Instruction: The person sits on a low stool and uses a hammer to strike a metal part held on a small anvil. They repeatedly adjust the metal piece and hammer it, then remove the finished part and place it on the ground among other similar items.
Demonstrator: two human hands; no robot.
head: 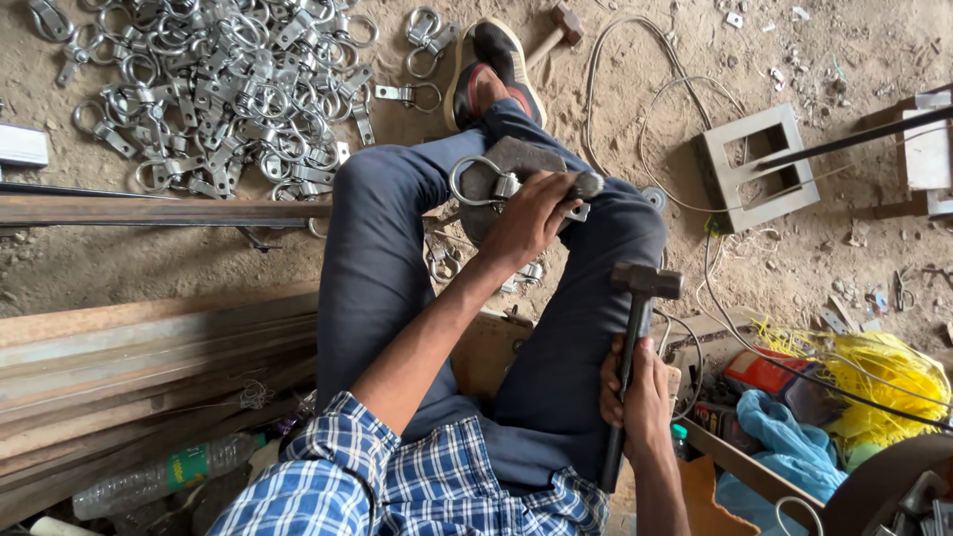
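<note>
I see soft daylight all over, bright but not harsh. No strong sun spots show. The sandy floor (pixel 149 258) looks pale and evenly lit. Shadows are soft and short; a darker patch sits under the bent legs. The pile of metal rings (pixel 218 89) shines a little, with small white glints. The middle looks sharp. The edges bend and stretch a bit, like the long boards (pixel 149 357) at the left. The bottom corners look darker and slightly blurry.
</note>
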